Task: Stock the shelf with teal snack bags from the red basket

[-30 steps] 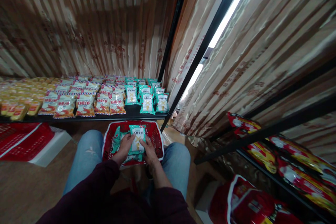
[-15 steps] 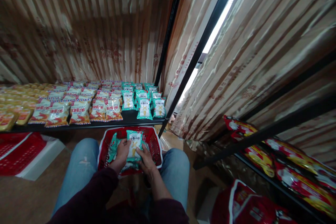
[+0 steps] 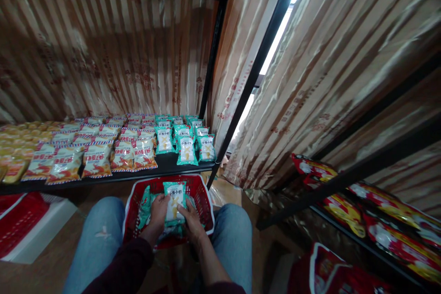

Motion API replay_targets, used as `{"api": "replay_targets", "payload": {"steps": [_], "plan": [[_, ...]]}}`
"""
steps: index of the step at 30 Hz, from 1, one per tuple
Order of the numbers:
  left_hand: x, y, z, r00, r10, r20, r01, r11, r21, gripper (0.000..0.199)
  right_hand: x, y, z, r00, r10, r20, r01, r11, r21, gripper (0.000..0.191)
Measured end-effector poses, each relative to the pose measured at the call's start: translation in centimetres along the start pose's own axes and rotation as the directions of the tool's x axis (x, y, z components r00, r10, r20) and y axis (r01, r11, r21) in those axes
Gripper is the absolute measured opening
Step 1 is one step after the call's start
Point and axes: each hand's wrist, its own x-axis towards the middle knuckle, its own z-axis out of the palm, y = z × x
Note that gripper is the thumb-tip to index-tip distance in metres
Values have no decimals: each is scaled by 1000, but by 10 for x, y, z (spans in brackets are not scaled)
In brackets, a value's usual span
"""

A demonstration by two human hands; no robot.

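Note:
A teal-and-white snack bag (image 3: 175, 203) is held upright between my two hands, above a red plastic basket (image 3: 203, 183) that stands between my knees. My left hand (image 3: 159, 210) grips its left side, and my right hand (image 3: 191, 217) has the lower right side, thumb on the front. More teal bags (image 3: 144, 206) lie in the basket beneath and beside the held one, partly hidden by my hands. Ahead, on the black shelf (image 3: 168, 163), similar teal bags (image 3: 187, 150) stand in rows at the right end.
White-and-orange snack bags (image 3: 98, 158) and yellow packs (image 3: 15, 167) fill the shelf's left. A black post (image 3: 237, 117) rises at the shelf corner. Another red basket (image 3: 20, 220) sits at left. Red-and-yellow bags (image 3: 344, 211) lie on the right shelf, above a red bag (image 3: 330, 271).
The view has tilted and shifted slightly, so the shelf and basket appear lower. Both hands keep the same hold on the snack bag over the basket.

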Motion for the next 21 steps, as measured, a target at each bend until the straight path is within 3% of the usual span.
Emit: {"api": "replay_targets", "payload": {"steps": [8, 13, 21], "plan": [[13, -5, 2, 996, 2, -94, 9, 994, 111, 13, 11, 12, -8, 1000, -1, 16, 1, 1000, -7, 53], [16, -7, 1, 998, 33, -58, -24, 989, 149, 12, 12, 16, -12, 1000, 22, -15, -23, 999, -33, 53], [15, -14, -5, 997, 61, -47, -53, 986, 156, 28, 1, 7, -4, 996, 81, -30, -83, 995, -50, 54]]}}
